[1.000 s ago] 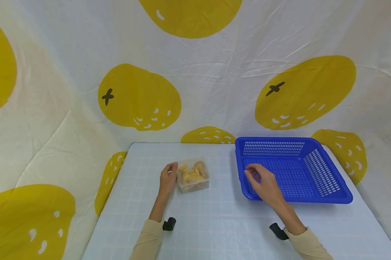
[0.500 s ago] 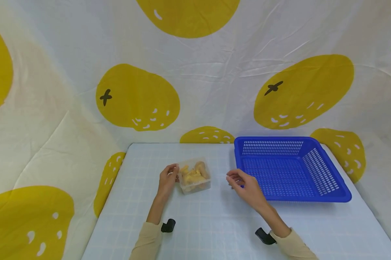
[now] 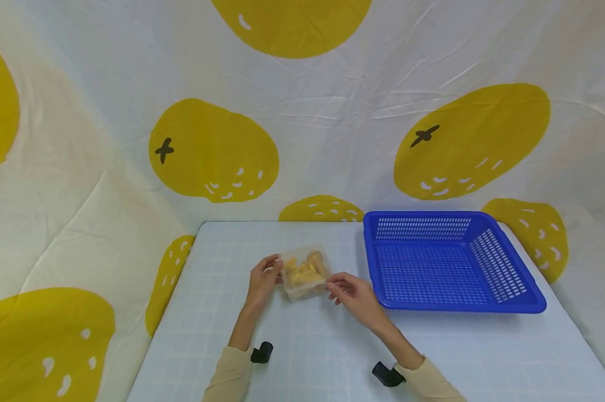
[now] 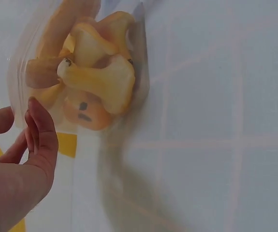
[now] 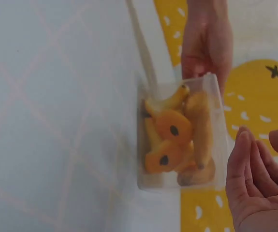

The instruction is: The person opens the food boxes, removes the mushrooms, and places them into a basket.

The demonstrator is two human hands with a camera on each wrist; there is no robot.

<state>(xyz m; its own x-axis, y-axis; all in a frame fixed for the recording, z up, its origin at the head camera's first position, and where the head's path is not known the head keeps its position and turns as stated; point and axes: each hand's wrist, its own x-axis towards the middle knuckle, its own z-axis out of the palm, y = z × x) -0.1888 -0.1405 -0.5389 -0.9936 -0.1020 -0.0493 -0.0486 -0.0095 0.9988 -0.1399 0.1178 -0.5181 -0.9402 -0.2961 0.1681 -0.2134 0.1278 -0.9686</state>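
Note:
A clear plastic box stands on the table left of the basket. Inside it lie several yellow, orange and brown pieces, some with dark marks; their kind is unclear. At the box's left side my left hand holds the rim between thumb and fingers. My right hand is at the box's right front corner in the head view, fingers loosely bent and the thumb apart from them. In the right wrist view a small gap shows between the right fingertips and the box's rim.
A blue plastic basket with perforated walls stands at the back right of the table, holding nothing. Behind and at the sides hangs a white cloth with big yellow fruit prints. Each wrist wears a black camera mount.
My right hand has moved left from over the basket to the box's right corner. The box has shifted slightly right together with my left hand.

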